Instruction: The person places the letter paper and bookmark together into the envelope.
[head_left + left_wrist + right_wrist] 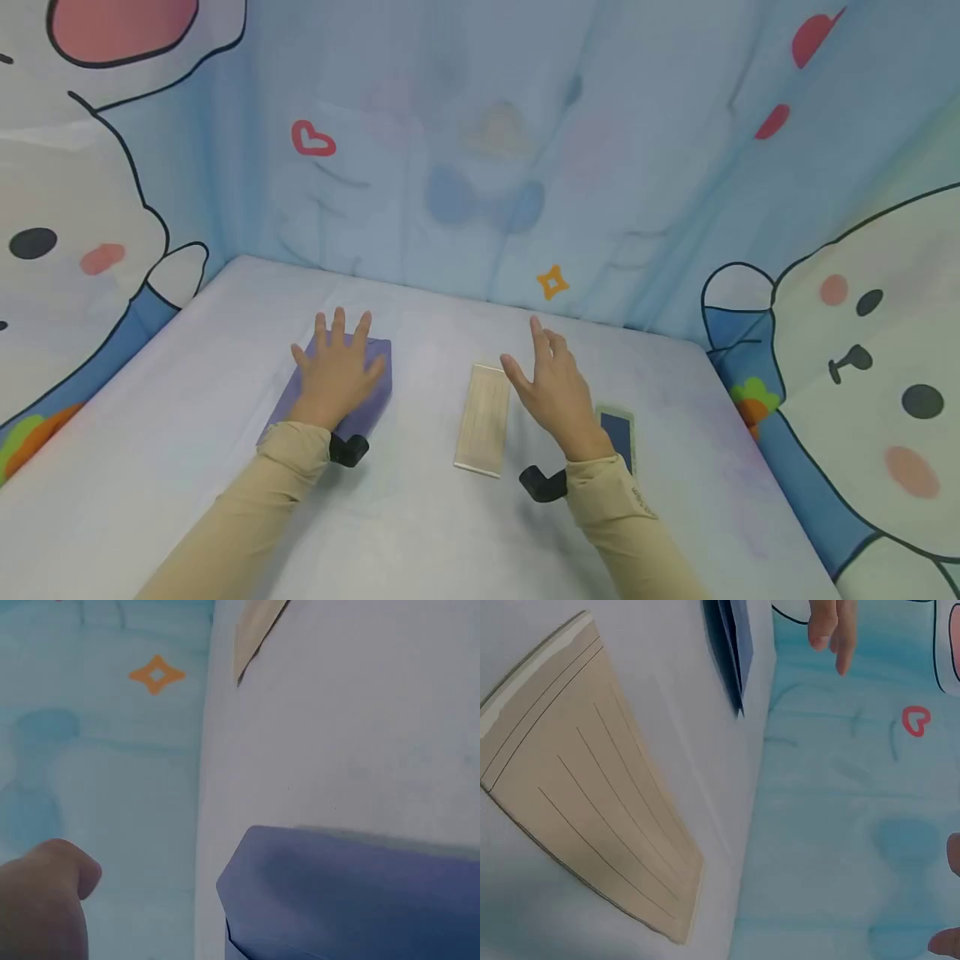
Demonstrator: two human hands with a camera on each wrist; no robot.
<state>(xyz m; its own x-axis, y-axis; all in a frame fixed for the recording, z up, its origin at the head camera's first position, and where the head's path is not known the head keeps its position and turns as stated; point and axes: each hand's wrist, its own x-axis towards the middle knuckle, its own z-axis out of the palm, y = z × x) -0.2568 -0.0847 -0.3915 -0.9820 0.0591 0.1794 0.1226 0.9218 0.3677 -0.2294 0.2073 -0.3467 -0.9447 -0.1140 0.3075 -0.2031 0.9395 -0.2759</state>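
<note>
My left hand [337, 371] lies flat, fingers spread and straight, on a purple-blue envelope [375, 392] at the table's left middle; the left wrist view shows the envelope's corner [352, 892] and a fingertip [52, 892]. My right hand [551, 387] hovers open with fingers spread, just right of a beige lined paper sheet [482, 419] lying flat; it holds nothing. The right wrist view shows that beige sheet [592, 787] close up, the purple envelope's edge [731, 645] and the left hand's fingers [832, 630] beyond it.
A dark blue card with a pale border [618, 433] lies right of my right wrist, partly hidden by it. The white table [420, 525] is walled by a blue cartoon-printed cloth backdrop [480, 167] at the back and both sides.
</note>
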